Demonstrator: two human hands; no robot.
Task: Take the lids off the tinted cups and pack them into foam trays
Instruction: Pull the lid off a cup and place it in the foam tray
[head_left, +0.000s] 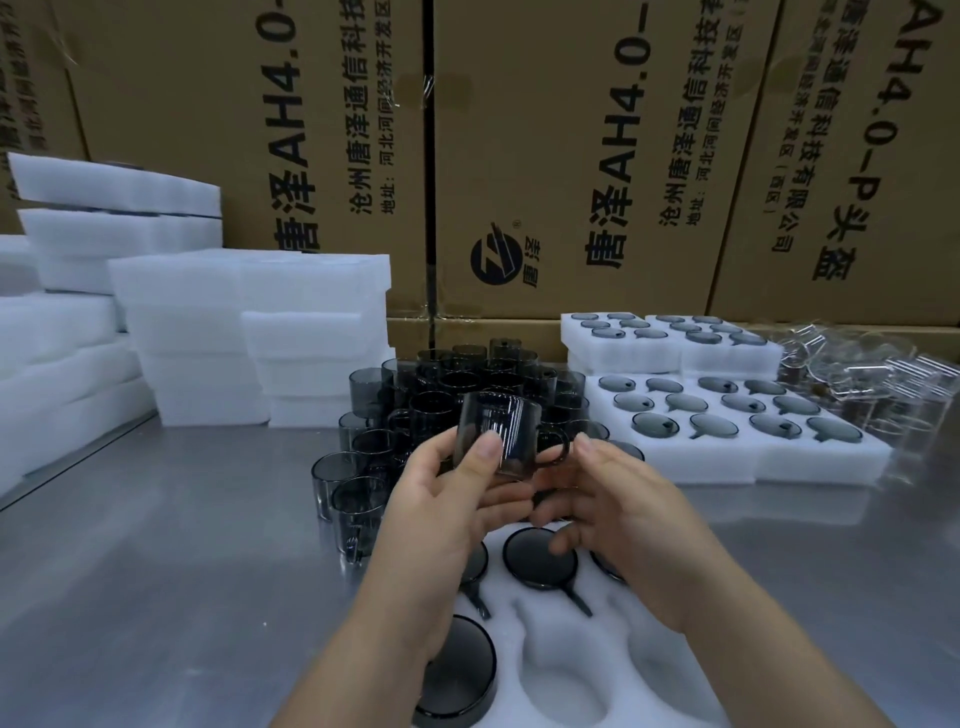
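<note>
Above the near foam tray, the left hand grips a tinted cup, thumb across its wall; the right hand curls its fingers round the cup's handle and base. Beyond the tray, loose cups crowd the table

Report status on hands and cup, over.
Left hand gripping tinted cup, right hand at its handle. Cup held above foam tray. Empty pockets below, nothing blocking.
</note>
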